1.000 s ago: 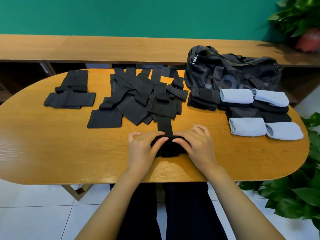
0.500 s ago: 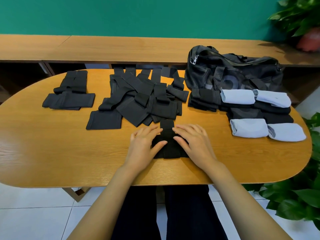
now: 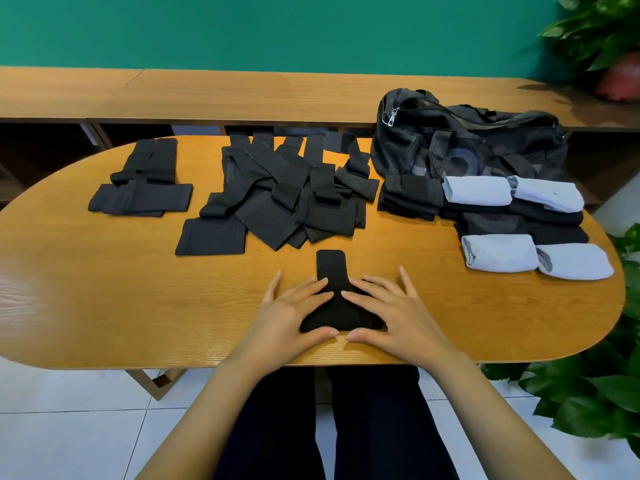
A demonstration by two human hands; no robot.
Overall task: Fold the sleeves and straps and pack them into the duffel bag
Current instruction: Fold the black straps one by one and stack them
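At the near table edge, left hand point(image 3: 293, 311) and right hand point(image 3: 391, 311) lie flat, fingers straight, pressing a black strap point(image 3: 334, 299) on the table point(image 3: 104, 306). Beyond lies an unfolded strap heap point(image 3: 287, 199); folded pieces point(image 3: 519, 223) sit right, before the duffel bag point(image 3: 467, 140).

Bare forearms, no sleeves; dark navy trousers point(image 3: 381, 427).
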